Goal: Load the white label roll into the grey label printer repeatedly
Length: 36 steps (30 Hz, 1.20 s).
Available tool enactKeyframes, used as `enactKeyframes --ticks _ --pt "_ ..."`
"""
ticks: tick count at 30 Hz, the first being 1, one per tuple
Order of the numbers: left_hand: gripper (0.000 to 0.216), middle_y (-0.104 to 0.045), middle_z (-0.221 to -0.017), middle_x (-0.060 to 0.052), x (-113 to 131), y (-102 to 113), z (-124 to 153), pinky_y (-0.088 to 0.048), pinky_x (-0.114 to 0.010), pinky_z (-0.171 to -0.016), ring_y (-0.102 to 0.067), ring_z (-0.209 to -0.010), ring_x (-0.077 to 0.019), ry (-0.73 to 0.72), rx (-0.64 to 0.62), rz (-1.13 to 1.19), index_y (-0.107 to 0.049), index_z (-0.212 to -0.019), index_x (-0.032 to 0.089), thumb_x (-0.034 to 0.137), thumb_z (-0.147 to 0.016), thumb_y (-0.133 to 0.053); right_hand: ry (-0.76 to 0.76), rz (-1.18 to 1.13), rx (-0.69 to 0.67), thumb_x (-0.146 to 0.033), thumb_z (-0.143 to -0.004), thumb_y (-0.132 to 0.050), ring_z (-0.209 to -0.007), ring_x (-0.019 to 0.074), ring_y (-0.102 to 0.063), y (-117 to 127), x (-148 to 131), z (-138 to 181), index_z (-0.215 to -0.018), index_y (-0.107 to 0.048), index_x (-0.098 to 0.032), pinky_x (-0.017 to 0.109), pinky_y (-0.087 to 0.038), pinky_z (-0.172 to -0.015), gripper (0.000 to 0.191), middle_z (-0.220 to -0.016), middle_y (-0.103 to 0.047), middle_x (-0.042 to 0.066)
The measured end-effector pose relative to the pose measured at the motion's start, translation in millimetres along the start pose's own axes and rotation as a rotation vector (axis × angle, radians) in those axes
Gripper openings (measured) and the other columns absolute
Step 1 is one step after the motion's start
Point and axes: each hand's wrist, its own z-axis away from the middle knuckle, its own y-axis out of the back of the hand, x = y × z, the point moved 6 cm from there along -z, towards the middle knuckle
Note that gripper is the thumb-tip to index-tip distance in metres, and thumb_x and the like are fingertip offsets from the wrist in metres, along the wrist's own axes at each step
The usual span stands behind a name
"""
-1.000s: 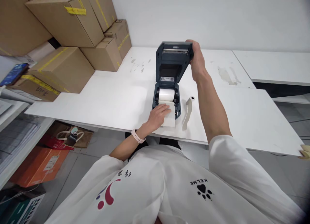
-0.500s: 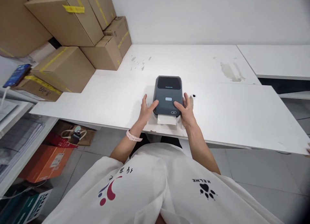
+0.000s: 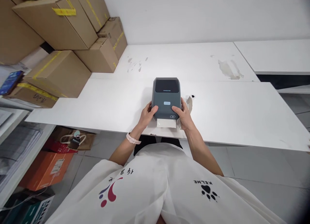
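Observation:
A dark grey label printer stands on the white table near its front edge, with a white label strip sticking out of its near side. My left hand grips its left side, thumb on the top edge and fingers along the side. On the opposite side my right hand holds it the same way, the thumb lying on top near the round logo. Both hands' fingertips are partly hidden by the printer's sides. A curled strip of paper lies just beyond my right hand.
Cardboard boxes with yellow tape are stacked at the table's left end, a phone beside them. The white table stretches right, its top scuffed. Below left are shelves and an orange box.
My fingers, spread beside the printer before, have closed against its sides. The view has shifted slightly, and the printer appears a little lower in it.

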Motion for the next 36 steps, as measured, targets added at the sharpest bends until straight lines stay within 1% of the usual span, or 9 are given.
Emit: enactKeyframes --ticks 4,5,8,13,19,24,27,31,36 --pt "0.059 -0.069 -0.124 -0.012 -13 13 49 -0.053 -0.033 -0.083 -0.065 -0.107 -0.0224 0.057 0.363 -0.200 -0.060 -0.122 0.021 0.063 -0.082 -0.069 -0.108 -0.099 0.050 -0.056 -0.076 -0.077 -0.142 0.0290 -0.054 -1 5 2 -0.163 -0.019 -0.031 0.052 -0.046 -0.121 0.108 -0.162 -0.045 0.008" --pt "0.050 -0.071 -0.106 -0.008 -17 9 58 -0.051 -0.031 -0.077 -0.065 -0.092 -0.0189 0.085 0.349 -0.215 -0.064 -0.106 0.020 0.063 -0.082 -0.069 -0.114 -0.100 0.048 -0.056 -0.076 -0.077 -0.143 0.0288 -0.053 -2 5 3 -0.164 -0.017 -0.031 0.051 -0.045 -0.121 0.110 -0.163 -0.043 0.008" --pt "0.047 -0.056 -0.062 0.001 -26 -18 68 -0.040 -0.027 -0.059 -0.052 -0.061 -0.0124 0.219 0.053 -0.070 -0.059 -0.069 0.019 0.064 -0.083 -0.066 -0.110 -0.100 0.041 -0.057 -0.074 -0.078 -0.144 0.0295 -0.052 -1 4 3 -0.164 -0.018 -0.028 0.050 -0.045 -0.122 0.112 -0.164 -0.042 0.008" --pt "0.046 -0.043 -0.046 0.006 -20 -30 55 -0.033 -0.026 -0.054 -0.042 -0.049 -0.0087 0.292 -0.051 0.113 -0.051 -0.057 0.020 0.055 -0.075 -0.075 -0.044 0.003 0.018 -0.060 -0.075 -0.076 -0.147 0.0332 -0.046 1 -14 -3 -0.161 -0.031 -0.033 0.055 -0.045 -0.120 0.101 -0.160 -0.048 0.004" --pt "0.049 -0.046 -0.049 0.004 -20 -22 57 -0.039 -0.027 -0.059 -0.050 -0.055 -0.0116 0.201 -0.078 -0.003 -0.052 -0.054 0.020 0.058 -0.081 -0.069 -0.051 0.121 0.060 -0.049 -0.068 -0.085 -0.148 0.0320 -0.044 -4 -42 -17 -0.165 -0.021 -0.029 0.051 -0.042 -0.123 0.118 -0.165 -0.038 0.009" --pt "0.045 -0.051 -0.057 0.002 6 8 56 -0.040 -0.027 -0.060 -0.047 -0.057 -0.0115 -0.048 0.284 -0.081 -0.053 -0.057 0.021 0.051 -0.091 -0.059 -0.027 0.131 0.047 -0.045 -0.068 -0.085 -0.147 0.0337 -0.044 -5 -46 -20 -0.164 -0.019 -0.037 0.057 -0.042 -0.121 0.117 -0.164 -0.040 0.005" --pt "0.029 -0.070 -0.087 -0.003 21 23 50 -0.048 -0.027 -0.068 -0.061 -0.078 -0.0147 -0.165 0.404 -0.050 -0.067 -0.082 0.022 0.046 -0.094 -0.055 0.005 0.149 0.008 -0.058 -0.077 -0.078 -0.156 0.0307 -0.031 0 -43 -4 -0.164 -0.019 -0.039 0.055 -0.035 -0.126 0.107 -0.170 -0.031 0.002" --pt "0.030 -0.073 -0.110 -0.008 21 37 36 -0.055 -0.029 -0.077 -0.066 -0.099 -0.0182 -0.173 0.419 -0.039 -0.069 -0.105 0.022 0.045 -0.095 -0.053 0.129 0.286 -0.015 -0.071 -0.095 -0.048 -0.163 0.0239 -0.011 3 -37 31 -0.163 -0.020 -0.045 0.054 -0.015 -0.133 0.078 -0.174 -0.016 -0.007" --pt "0.031 -0.074 -0.123 -0.011 14 37 11 -0.059 -0.035 -0.086 -0.068 -0.110 -0.0217 -0.104 0.355 -0.046 -0.071 -0.110 0.022 0.043 -0.095 -0.054 0.385 0.516 0.053 -0.076 -0.095 -0.036 -0.163 0.0302 -0.001 -16 -41 44 -0.166 -0.006 -0.041 0.065 0.001 -0.129 0.085 -0.176 -0.009 0.000"
